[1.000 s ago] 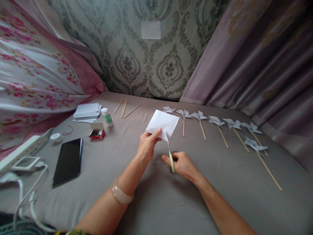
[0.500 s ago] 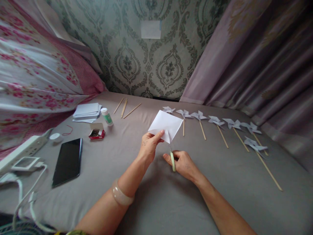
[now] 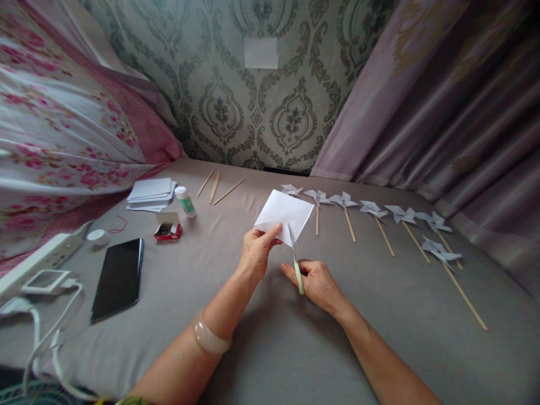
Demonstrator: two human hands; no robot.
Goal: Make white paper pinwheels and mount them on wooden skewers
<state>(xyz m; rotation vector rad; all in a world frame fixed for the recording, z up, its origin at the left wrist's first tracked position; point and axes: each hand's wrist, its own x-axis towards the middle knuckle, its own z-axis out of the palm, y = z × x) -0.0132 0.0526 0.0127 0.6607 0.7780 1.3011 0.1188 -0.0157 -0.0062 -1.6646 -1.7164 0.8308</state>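
A square of white paper (image 3: 282, 211) is pinched at its near left side by my left hand (image 3: 260, 247), thumb on top and the other fingers beneath. My right hand (image 3: 317, 283) grips scissors (image 3: 298, 277) by their pale green handles. The scissor blades lie at the near corner of the paper, pointing up into it. How deep the cut runs I cannot tell. Both hands are held above the grey cloth (image 3: 270, 349), and a bangle (image 3: 210, 336) circles my left forearm.
Paper pinwheels (image 3: 373, 209) on sticks lie along the right. To the left are loose sticks (image 3: 228, 191), a paper stack (image 3: 151, 194), a glue bottle (image 3: 185, 201), a small red box (image 3: 167, 229), a phone (image 3: 118, 279), a white lid (image 3: 97, 238) and a power strip (image 3: 53, 256) with cables.
The paper has shifted very slightly left with my left hand. My right hand and the scissors stay almost in place at the paper's near corner.
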